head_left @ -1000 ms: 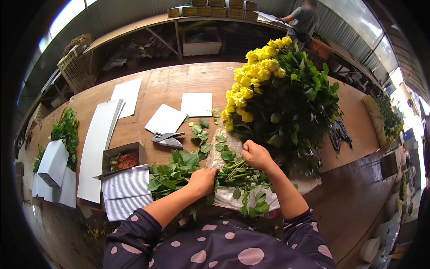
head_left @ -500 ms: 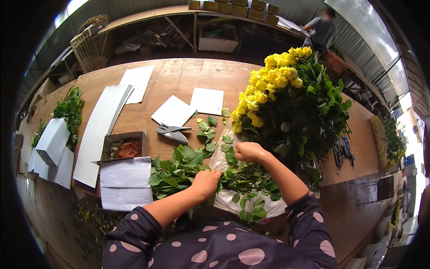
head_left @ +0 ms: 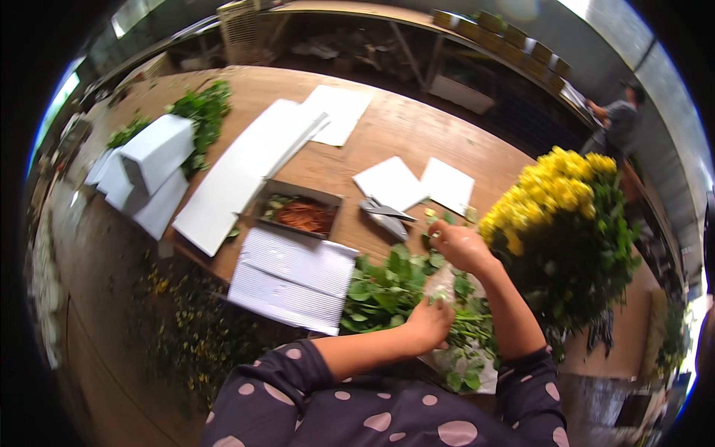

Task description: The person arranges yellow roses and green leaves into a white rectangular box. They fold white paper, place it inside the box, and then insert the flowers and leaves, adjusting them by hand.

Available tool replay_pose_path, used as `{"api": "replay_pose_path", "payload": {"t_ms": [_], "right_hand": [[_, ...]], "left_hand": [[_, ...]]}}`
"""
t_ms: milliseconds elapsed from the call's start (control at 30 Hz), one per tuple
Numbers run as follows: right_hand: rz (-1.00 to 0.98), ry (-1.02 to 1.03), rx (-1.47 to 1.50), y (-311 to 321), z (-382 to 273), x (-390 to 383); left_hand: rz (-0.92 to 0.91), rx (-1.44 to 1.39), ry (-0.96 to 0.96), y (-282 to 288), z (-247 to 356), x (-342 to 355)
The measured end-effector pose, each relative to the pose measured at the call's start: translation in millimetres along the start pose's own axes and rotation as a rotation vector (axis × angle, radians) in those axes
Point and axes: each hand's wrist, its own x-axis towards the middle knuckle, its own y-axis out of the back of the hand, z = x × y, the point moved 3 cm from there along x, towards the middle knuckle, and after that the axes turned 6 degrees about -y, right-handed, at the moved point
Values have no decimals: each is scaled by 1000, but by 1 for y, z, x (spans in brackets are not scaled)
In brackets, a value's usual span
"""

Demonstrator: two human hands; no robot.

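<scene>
My left hand [head_left: 430,325] is closed around a bunch of leafy green stems [head_left: 391,287] lying at the table's near edge. Leaves spread to its left, with more stems and foliage [head_left: 469,335] on its right over clear plastic. My right hand [head_left: 463,247] is raised above and beyond the left, its fingers curled together; what they hold, if anything, is too blurred to make out. Just right of that hand rests a big pile of yellow roses [head_left: 555,195] with dark green leaves. A grey stapler [head_left: 386,217] lies left of my right hand.
On the wooden table [head_left: 328,160] are white sheets [head_left: 249,171], two small white cards, a box of orange rubber bands [head_left: 304,214] and corrugated cardboard [head_left: 294,279]. A folded white wrap [head_left: 156,153] stands at far left. Flower waste [head_left: 201,343] covers the floor. A person [head_left: 618,119] stands far right.
My view has swung left, so the table's things sit farther right. My right hand has lifted away from the stems toward the stapler, while the left keeps its hold on the bunch.
</scene>
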Motion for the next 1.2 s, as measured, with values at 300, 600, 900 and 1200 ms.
{"api": "replay_pose_path", "payload": {"t_ms": [300, 600, 900, 1200], "right_hand": [[224, 752, 290, -91, -263, 38], [412, 817, 74, -83, -297, 61], [1032, 680, 164, 96, -260, -130], [1176, 785, 118, 104, -199, -275]], "left_hand": [[366, -196, 986, 95, -295, -247], [314, -111, 1131, 91, -300, -237], [446, 253, 1061, 91, -293, -235], [-581, -2177, -56, 98, 23, -191]]}}
